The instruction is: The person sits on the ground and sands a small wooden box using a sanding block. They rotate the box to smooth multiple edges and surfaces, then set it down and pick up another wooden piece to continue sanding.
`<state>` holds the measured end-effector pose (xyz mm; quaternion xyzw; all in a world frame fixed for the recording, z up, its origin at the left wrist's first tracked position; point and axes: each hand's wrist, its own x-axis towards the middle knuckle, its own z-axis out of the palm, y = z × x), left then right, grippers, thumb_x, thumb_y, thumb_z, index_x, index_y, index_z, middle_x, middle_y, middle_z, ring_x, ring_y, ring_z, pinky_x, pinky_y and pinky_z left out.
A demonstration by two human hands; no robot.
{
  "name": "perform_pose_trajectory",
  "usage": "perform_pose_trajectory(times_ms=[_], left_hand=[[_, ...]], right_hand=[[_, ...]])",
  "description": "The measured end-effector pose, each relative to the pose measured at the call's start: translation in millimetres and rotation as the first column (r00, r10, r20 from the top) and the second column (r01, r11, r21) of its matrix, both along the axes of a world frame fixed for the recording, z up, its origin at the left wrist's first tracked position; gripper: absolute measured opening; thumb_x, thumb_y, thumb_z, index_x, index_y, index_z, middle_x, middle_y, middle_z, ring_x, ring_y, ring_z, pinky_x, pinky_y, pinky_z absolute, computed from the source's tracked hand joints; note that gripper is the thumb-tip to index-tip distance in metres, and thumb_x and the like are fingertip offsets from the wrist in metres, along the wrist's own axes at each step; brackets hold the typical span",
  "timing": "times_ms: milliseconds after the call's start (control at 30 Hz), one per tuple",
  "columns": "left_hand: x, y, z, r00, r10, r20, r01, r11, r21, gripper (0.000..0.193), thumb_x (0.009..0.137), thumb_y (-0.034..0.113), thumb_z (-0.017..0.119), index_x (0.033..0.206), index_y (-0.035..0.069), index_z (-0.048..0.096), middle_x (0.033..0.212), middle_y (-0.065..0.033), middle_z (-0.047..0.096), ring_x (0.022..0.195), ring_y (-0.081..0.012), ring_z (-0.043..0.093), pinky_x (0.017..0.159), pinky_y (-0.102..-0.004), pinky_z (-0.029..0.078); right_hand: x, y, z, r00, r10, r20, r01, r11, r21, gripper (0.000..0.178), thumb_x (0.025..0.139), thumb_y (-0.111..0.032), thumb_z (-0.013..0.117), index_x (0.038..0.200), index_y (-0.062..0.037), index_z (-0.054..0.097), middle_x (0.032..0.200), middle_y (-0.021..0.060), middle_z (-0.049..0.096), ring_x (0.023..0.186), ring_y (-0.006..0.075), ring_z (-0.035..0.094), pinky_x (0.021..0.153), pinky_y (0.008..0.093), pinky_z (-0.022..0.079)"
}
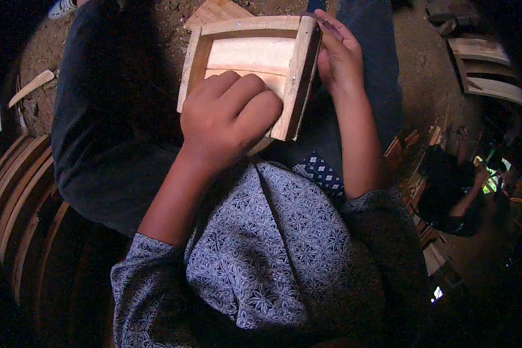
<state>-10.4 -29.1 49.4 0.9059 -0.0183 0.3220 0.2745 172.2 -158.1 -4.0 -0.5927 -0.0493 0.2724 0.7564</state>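
Note:
A small pale wooden frame with a boarded inside and raised edge strips is tilted up above my lap. My left hand is closed over its near side, knuckles up, and the fingertips are hidden inside. At the frame's far right corner my right hand is closed, with its thumb toward the wood. A thin, dark reddish-brown sheet shows between its fingers and lies against that corner. What the sheet is made of I cannot tell. Small nail heads dot the right edge strip.
Curved wooden strips are stacked at the left. A loose curved piece lies on the dirt floor. Behind the frame is a flat board. Another wooden frame lies at the far right, with a person below it among wood scraps.

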Motion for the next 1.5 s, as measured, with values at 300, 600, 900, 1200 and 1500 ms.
perform_pose_trajectory(times_ms=[300,600,900,1200,1500], left_hand=[[-5,4,-27,0.93,0.08,-0.359,-0.299,0.734,-0.61,0.037,0.06,0.014,0.074,0.092,0.001,0.059,0.082,-0.0172,0.063,0.08,-0.0352,0.063,0.068,-0.0373,0.05],[10,31,-62,0.849,0.095,-0.519,-0.417,0.722,-0.551,0.043,0.067,0.011,0.076,0.105,-0.001,0.058,0.097,-0.0136,0.065,0.09,-0.0211,0.062,0.079,-0.0325,0.049],[15,43,-96,0.883,0.064,-0.465,-0.323,0.802,-0.503,0.048,0.069,0.007,0.074,0.111,-0.005,0.055,0.103,-0.0149,0.063,0.094,-0.0215,0.059,0.083,-0.0353,0.046],[11,46,-95,0.871,0.04,-0.49,-0.369,0.712,-0.598,0.047,0.07,0.006,0.071,0.111,-0.008,0.052,0.103,-0.0172,0.061,0.093,-0.0245,0.059,0.083,-0.0361,0.045],[10,54,-99,0.866,0.049,-0.497,-0.342,0.783,-0.519,0.047,0.072,0.007,0.071,0.112,-0.008,0.051,0.104,-0.0177,0.061,0.093,-0.0249,0.059,0.083,-0.0363,0.045]], right_hand=[[-16,12,1,0.956,0.198,0.218,-0.142,0.958,-0.248,0.037,0.091,-0.012,0.054,0.126,-0.0014,0.051,0.116,0.0124,0.06,0.099,0.0138,0.058,0.085,0.0275,0.047],[-48,34,-33,0.691,0.448,0.567,-0.28,0.889,-0.362,0.035,0.093,-0.006,0.041,0.127,-0.002,0.05,0.123,0.011,0.058,0.113,0.0189,0.053,0.096,0.0306,0.04],[-61,44,-62,0.587,0.269,0.763,-0.137,0.962,-0.234,0.054,0.066,0.009,0.045,0.116,-0.003,0.059,0.111,0.0171,0.06,0.107,0.0316,0.056,0.092,0.0361,0.043],[-59,58,-59,0.642,0.312,0.7,-0.194,0.95,-0.245,0.053,0.062,0.011,0.04,0.109,-0.0006,0.063,0.109,0.02,0.06,0.106,0.0346,0.055,0.093,0.0375,0.043],[-63,58,-53,0.676,0.293,0.676,-0.213,0.956,-0.201,0.054,0.057,0.008,0.043,0.108,0.0049,0.061,0.113,0.0232,0.059,0.113,0.037,0.052,0.097,0.0406,0.041]])
